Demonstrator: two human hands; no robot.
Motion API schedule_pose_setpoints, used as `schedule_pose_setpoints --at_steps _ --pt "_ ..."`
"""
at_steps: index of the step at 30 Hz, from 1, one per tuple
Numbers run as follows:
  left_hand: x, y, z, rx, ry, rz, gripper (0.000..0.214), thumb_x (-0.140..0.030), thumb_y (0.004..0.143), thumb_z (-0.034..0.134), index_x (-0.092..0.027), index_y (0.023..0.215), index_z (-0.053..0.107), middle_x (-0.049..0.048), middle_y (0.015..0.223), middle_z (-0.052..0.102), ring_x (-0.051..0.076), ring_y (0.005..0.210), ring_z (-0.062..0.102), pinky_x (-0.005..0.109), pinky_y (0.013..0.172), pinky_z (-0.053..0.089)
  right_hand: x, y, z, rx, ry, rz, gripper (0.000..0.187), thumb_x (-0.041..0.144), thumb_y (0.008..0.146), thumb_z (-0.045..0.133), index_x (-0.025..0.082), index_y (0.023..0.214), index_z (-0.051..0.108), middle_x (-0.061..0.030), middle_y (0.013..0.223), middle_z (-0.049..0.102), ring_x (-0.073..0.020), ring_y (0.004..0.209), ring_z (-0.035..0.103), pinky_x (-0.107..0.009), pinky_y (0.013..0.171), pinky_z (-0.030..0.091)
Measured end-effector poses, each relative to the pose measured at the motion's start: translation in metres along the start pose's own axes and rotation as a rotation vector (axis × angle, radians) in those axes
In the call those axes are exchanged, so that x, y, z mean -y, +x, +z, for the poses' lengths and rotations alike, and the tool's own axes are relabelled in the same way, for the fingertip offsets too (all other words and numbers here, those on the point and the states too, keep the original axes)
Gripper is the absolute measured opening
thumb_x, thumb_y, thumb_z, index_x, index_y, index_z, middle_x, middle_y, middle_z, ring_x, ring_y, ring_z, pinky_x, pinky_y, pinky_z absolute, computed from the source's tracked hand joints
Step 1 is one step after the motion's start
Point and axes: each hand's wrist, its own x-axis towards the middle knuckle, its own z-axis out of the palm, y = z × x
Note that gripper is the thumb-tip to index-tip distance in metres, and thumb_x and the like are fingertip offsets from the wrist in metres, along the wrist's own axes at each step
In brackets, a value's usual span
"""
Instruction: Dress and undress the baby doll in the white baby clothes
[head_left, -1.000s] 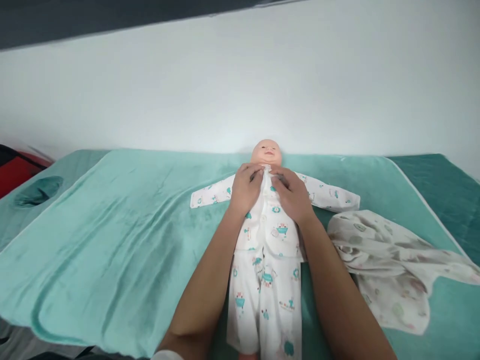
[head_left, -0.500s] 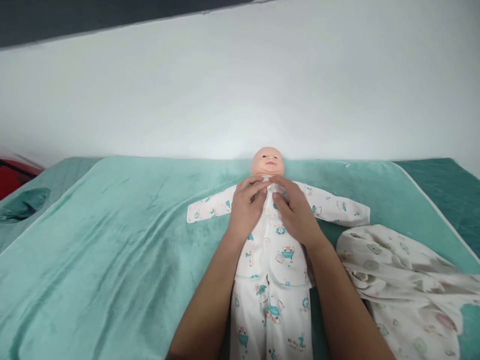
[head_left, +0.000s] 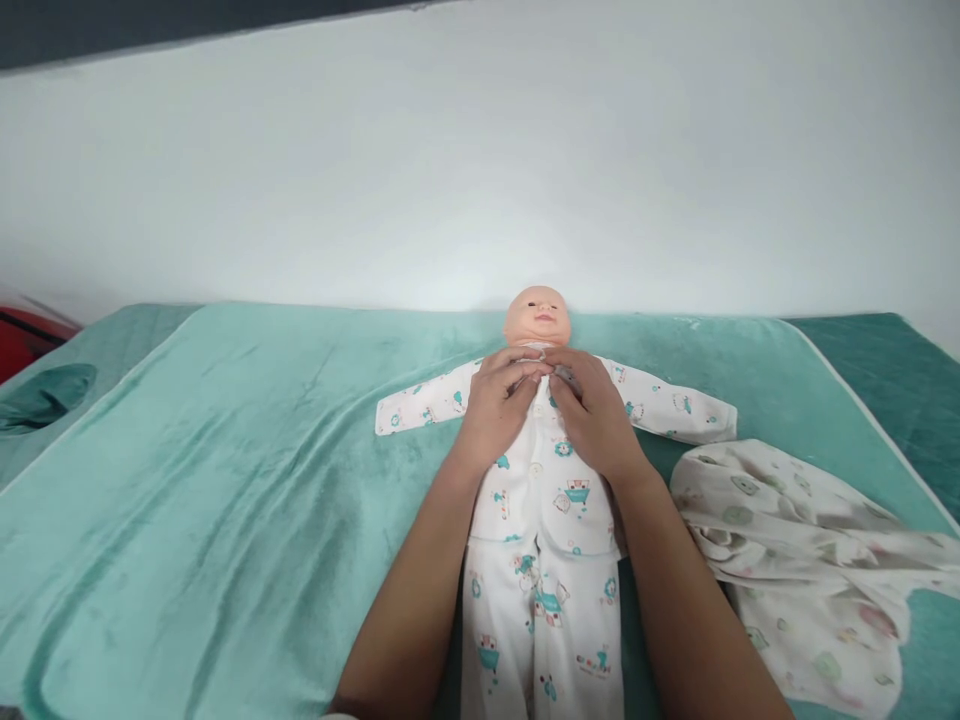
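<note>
In the head view, the left hand (head_left: 501,405) and right hand (head_left: 595,410) are resting close together high on the printed shirt (head_left: 517,500); whether they are pinching cloth, I cannot tell. The doll (head_left: 537,312) wearing it is lying on a green blanket (head_left: 247,450).

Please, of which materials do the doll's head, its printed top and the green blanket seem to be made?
Doll's head: probably vinyl or another plastic, since it looks smooth and moulded.
Printed top: likely cotton knit, matte, with a soft, shineless surface.
Green blanket: seemingly plush fleece or velvet; brushed patches show lighter and darker.
</note>
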Motion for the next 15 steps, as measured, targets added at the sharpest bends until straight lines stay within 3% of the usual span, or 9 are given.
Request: schedule_pose_setpoints --at_steps 9,12,15 --pt "-0.001 -0.004 0.005 -0.111 -0.035 -0.046 0.014 -0.022 0.094 0.058 -0.024 0.100 0.070 0.0049 0.118 0.070 0.020 0.114 0.064 0.036 0.097 0.051 0.001 -0.002 0.000 -0.041 0.034 0.084 0.017 0.025 0.093 0.051 0.027 0.109 0.056 -0.0066 0.123 0.065 -0.0262 0.116 0.057 -0.047 0.100 0.044" --pt "-0.005 -0.007 0.006 -0.134 -0.021 -0.060 0.012 -0.021 0.093 0.059 -0.024 0.095 0.070 0.0049 0.119 0.070 0.021 0.115 0.063 0.038 0.101 0.050 -0.001 -0.002 0.000 -0.071 0.085 0.116 0.023 0.028 0.092 0.053 0.027 0.115 0.056 -0.0067 0.128 0.064 -0.0261 0.118 0.058 -0.047 0.099 0.046" --pt "-0.008 -0.013 0.005 -0.130 -0.022 -0.060 0.011 -0.020 0.092 0.060 -0.023 0.086 0.068 0.0045 0.120 0.069 0.021 0.118 0.062 0.041 0.108 0.046 0.000 -0.004 -0.001 -0.109 0.134 0.091 0.018 0.027 0.092 0.053 0.027 0.109 0.058 -0.0062 0.127 0.065 -0.0251 0.120 0.059 -0.047 0.101 0.046"
